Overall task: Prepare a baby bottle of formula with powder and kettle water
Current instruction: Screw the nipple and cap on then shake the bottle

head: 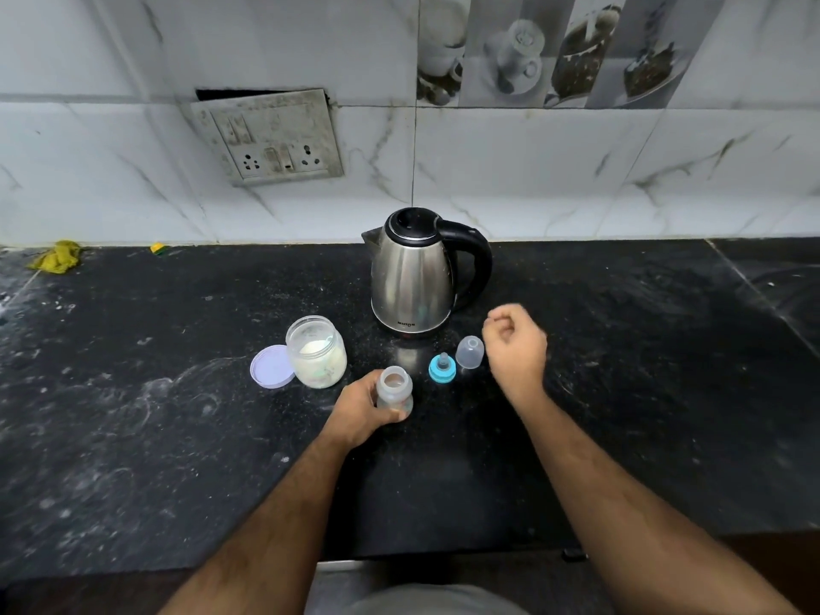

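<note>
My left hand (360, 408) grips an open, clear baby bottle (395, 388) standing upright on the black counter (177, 392). To its left stands an open jar of white powder (316, 352) with its lilac lid (271, 366) lying beside it. A steel kettle (415, 277) with a black handle and closed lid stands behind. The blue teat ring (442, 369) and the clear bottle cap (469, 352) lie to the right of the bottle. My right hand (514, 344) hovers beside the cap, fingers curled in, holding nothing.
A socket panel (270, 137) is on the tiled wall behind. A yellow cloth (57, 256) and a small yellow-green scrap (158, 248) lie at the counter's back left. The counter's front edge (443, 557) is near my body.
</note>
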